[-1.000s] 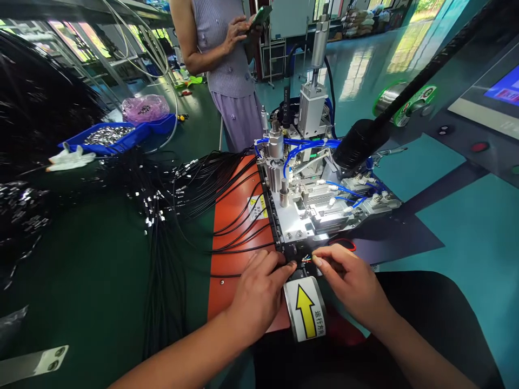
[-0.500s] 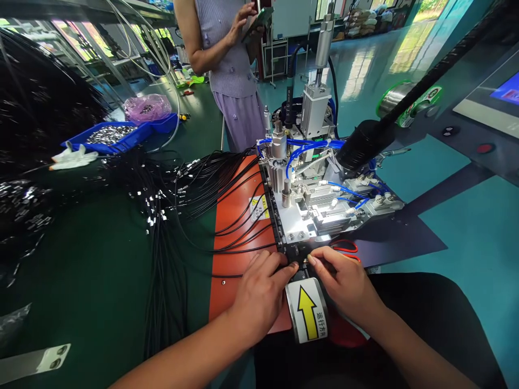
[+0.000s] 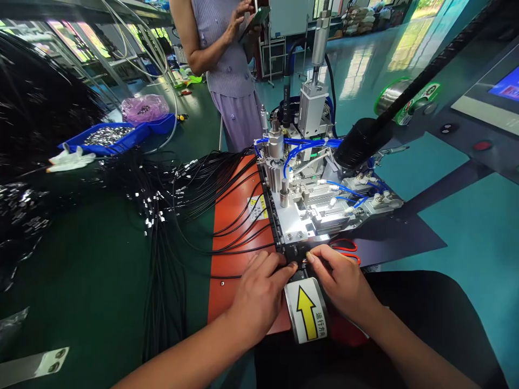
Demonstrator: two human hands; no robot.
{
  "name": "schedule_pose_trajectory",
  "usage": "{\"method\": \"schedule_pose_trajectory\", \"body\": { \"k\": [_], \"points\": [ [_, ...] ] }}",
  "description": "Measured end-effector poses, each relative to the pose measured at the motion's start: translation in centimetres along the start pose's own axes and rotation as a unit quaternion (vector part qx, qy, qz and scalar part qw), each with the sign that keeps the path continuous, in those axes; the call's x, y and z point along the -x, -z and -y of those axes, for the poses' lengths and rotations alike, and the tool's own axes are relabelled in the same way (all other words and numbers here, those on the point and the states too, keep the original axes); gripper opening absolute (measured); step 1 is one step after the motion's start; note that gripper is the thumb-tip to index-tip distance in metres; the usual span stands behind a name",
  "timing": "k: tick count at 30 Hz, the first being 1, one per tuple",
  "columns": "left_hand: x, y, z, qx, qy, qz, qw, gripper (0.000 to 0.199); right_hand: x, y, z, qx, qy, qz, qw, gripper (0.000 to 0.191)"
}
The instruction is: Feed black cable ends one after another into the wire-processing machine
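Observation:
My left hand (image 3: 261, 283) rests on the orange plate (image 3: 221, 302), its fingers closed at the near end of the machine's black track (image 3: 290, 251). A black cable (image 3: 225, 277) runs under that hand, towards its fingertips. Across from it my right hand (image 3: 340, 273) pinches with thumb and forefinger at the same spot. What sits between those fingertips is too small and covered to make out. Just below both hands is a metal cover with a yellow arrow (image 3: 307, 313). Several more cables lie side by side over the plate, their ends at the track.
The machine (image 3: 316, 200) with metal cylinders and blue tubes stands beyond my hands. Red-handled scissors (image 3: 344, 248) lie by my right hand. Cable bundles (image 3: 162, 281), a blue tray (image 3: 101, 143) of metal parts and a white glove (image 3: 71, 161) are at left. A person (image 3: 227, 70) stands opposite, holding a phone.
Both hands stay at the same spot on the track, with only slight shifts of the right fingertips. The whole view has moved slightly left.

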State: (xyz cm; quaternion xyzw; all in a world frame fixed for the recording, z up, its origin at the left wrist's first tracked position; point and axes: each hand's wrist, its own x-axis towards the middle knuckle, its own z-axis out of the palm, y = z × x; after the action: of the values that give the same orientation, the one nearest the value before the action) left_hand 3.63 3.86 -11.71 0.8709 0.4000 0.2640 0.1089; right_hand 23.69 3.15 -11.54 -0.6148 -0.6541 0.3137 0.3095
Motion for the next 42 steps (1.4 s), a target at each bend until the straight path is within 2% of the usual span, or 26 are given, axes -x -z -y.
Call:
{"method": "schedule_pose_trajectory", "body": {
  "k": [10, 18, 23, 25, 28, 32, 35, 37, 39, 41, 42],
  "points": [
    [-0.2, 0.9, -0.1, -0.001, -0.016, 0.005, 1.000, 0.023, -0.2, -0.4, 0.2, -0.001, -0.057, 0.017, 0.998, 0.029],
    [-0.5, 1.7, -0.4, -0.015, 0.020, 0.032, 0.999, 0.020, -0.4, -0.8, 0.1, -0.052, -0.089, 0.000, 0.995, 0.031],
    [-0.7, 2.2, -0.9, -0.051, 0.062, 0.082, 0.993, 0.022, 0.1, -0.8, -0.9, -0.135, -0.114, 0.007, 0.984, 0.034],
    [-0.7, 2.8, -1.1, -0.056, 0.064, 0.105, 0.991, 0.024, 0.9, -0.4, -1.3, -0.177, -0.137, -0.007, 0.975, 0.033],
    [-0.9, 4.0, -1.5, -0.051, 0.061, 0.161, 0.984, 0.028, 3.0, 0.3, -1.2, -0.183, -0.138, -0.036, 0.973, 0.028],
    [-1.9, 6.2, -1.6, 0.008, 0.056, 0.233, 0.971, 0.032, 5.9, 0.4, 0.0, -0.194, -0.083, 0.005, 0.978, 0.024],
    [-2.6, 8.9, -0.6, 0.058, 0.088, 0.238, 0.966, 0.026, 7.0, 0.0, 0.8, -0.152, 0.035, 0.052, 0.986, 0.019],
    [-2.7, 11.7, 0.6, 0.023, 0.158, 0.194, 0.968, 0.022, 7.2, -0.1, 1.1, -0.113, 0.124, 0.072, 0.983, 0.014],
    [-2.4, 15.0, 1.9, -0.086, 0.254, 0.132, 0.954, 0.019, 7.1, -0.1, 1.1, -0.096, 0.172, 0.083, 0.977, 0.013],
    [-1.5, 17.7, 2.7, -0.197, 0.350, 0.103, 0.910, 0.019, 6.9, 0.1, 0.9, -0.100, 0.179, 0.096, 0.974, 0.015],
    [-0.8, 18.6, 2.8, -0.230, 0.385, 0.106, 0.887, 0.018, 6.8, 0.1, 0.8, -0.106, 0.176, 0.105, 0.973, 0.016]
  ]
}}
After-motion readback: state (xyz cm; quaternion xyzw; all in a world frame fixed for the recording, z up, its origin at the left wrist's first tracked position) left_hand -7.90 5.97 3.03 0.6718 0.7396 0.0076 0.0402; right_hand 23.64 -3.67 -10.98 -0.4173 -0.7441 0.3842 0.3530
